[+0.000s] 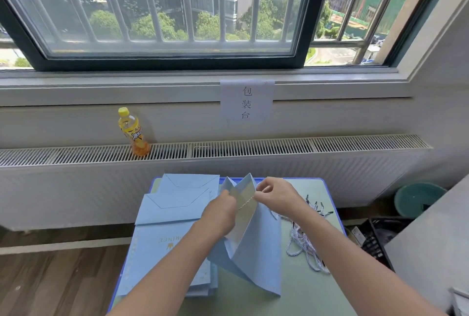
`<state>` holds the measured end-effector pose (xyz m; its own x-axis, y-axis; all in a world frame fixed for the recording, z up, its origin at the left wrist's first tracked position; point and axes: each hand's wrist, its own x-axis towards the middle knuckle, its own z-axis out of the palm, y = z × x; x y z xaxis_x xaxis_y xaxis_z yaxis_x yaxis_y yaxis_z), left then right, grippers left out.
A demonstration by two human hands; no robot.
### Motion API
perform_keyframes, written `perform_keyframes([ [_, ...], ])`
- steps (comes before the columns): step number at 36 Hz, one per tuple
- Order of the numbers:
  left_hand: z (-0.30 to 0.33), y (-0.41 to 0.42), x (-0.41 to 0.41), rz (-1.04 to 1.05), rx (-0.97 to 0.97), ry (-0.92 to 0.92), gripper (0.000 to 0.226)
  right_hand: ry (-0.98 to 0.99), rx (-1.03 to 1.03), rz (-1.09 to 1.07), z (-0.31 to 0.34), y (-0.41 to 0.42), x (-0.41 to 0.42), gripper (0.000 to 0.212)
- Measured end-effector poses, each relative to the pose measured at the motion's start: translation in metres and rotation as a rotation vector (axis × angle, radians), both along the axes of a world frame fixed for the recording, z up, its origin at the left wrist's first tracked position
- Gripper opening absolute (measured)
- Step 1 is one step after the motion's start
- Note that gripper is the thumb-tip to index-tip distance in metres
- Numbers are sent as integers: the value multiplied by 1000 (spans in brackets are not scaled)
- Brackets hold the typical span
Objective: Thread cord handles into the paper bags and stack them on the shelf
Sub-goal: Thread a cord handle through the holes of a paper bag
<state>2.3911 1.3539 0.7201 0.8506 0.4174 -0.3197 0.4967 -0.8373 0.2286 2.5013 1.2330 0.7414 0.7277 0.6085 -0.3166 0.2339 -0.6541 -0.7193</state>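
Both grips, left hand (pixel 220 210) and right hand (pixel 275 192), on one paper bag (pixel 250 247).

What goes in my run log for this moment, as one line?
step: threading cord | left hand: grips open bag | right hand: pinches cord | spare cords: table

Yellow-capped drink bottle (pixel 133 132) stood on radiator grille (pixel 279 147). Paper sign (pixel 246 100) taped above grille, right of bottle. Teal bucket (pixel 418 199) on floor, below grille's right end.

Packing station by an upper-floor window, indicated by taped paper sign (pixel 246 101) and flat bag stack (pixel 175 216) on table (pixel 314 290)
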Motion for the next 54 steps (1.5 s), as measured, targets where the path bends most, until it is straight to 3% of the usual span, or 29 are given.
perform_keyframes([
  [5, -10, -2, -4, -52, -1, 2, 26, 38, 1, -19, -7, 2, -2, 12],
  [11, -8, -7, -8, 99, -408, -253, 34, 17, -9, -3, -11, 9, -6, 13],
  [14, -5, -9, -18, 159, -604, -223, 43, -2, -26, 7, -15, 11, -8, 13],
  [18, -16, -8, -27, 84, -495, -143, 30, 75, 1, 14, -26, 11, -8, 12],
  [27, -31, 4, -38, 373, -451, -309, 37, 88, -33, 86, -55, -19, 1, 12],
  [32, -39, 11, -41, 462, -557, -397, 6, 91, -80, 111, -63, -36, 3, 14],
  [36, -37, 9, -43, 433, -591, -495, 35, 160, 12, 9, -58, -36, 0, 9],
  [39, -36, 7, -44, 369, -583, -471, 34, 355, 255, -87, -42, -21, -8, 4],
  [43, -31, 4, -45, 371, -656, -427, 29, 451, 416, -159, -26, 2, -16, 9],
  [54, -29, 9, -50, 508, -809, -475, 31, 501, 409, -204, -45, 11, -31, 13],
])
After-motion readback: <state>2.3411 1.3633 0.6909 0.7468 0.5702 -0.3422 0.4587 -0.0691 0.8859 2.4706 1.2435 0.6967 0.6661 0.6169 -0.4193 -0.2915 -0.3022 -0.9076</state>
